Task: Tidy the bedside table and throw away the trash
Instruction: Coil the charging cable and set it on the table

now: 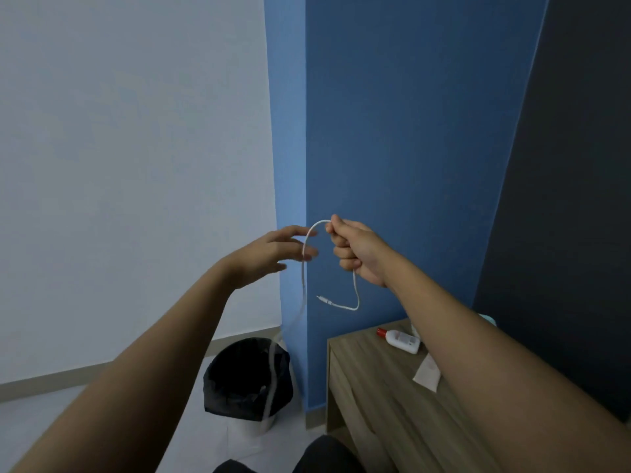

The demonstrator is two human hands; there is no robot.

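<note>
Hidden / blurred bits

Cable (303, 268): lower run smears into motion blur over bin (218, 397), end can't be made out; mid stretch buried in R hand (355, 249). R forearm (478, 336) covers part of table (375, 404), paper scrap (426, 370) & teal obj (489, 319). Bottle (401, 340) label too small to read.

No text, brand, number or sign is legible anywhere in view; the face of the small white plastic bottle with a red cap (403, 341), lying on the wood-grain bedside table (375, 404), is too blurred to read.
</note>
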